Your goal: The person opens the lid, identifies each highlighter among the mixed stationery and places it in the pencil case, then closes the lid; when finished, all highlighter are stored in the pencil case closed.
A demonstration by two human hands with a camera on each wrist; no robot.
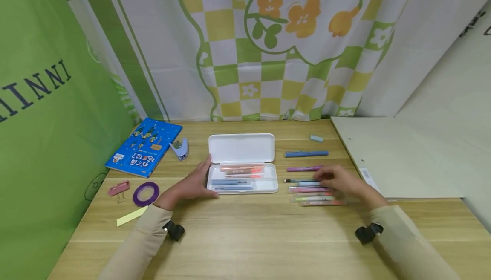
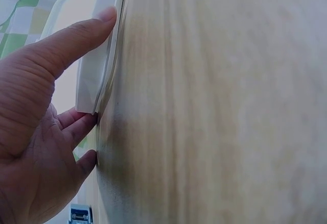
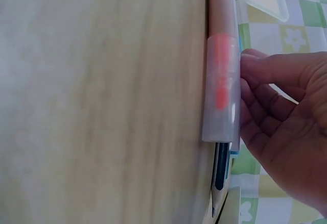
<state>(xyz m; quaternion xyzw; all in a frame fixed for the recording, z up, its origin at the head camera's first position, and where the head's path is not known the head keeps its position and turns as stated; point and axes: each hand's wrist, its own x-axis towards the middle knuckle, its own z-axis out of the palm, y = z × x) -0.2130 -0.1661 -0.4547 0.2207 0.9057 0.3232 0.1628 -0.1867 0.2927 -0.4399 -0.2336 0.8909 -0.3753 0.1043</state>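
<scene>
An open white pencil case (image 1: 241,148) lies with its lid tipped back; peach and brown pens (image 1: 241,168) fill the rear part, blue pens (image 1: 232,185) the front. My left hand (image 1: 189,185) holds the case's left end, its thumb (image 2: 84,38) along the front wall and the fingers round the side. Over the row of pens at the right, my right hand (image 1: 340,180) pinches the right end of a light blue pen (image 1: 307,183); its fingertips are partly hidden. A peach marker (image 3: 220,86) lies nearest in the right wrist view. Beside the hand are a pencil (image 1: 293,180) and purple pen (image 1: 303,169).
Behind the pens lie a blue pen (image 1: 307,154) and an eraser (image 1: 316,138). A white board (image 1: 406,160) lies at the right. On the left are a blue book (image 1: 145,148), a lilac hole punch (image 1: 180,148), purple tape (image 1: 146,194), a pink clip (image 1: 119,188) and a yellow strip (image 1: 131,216).
</scene>
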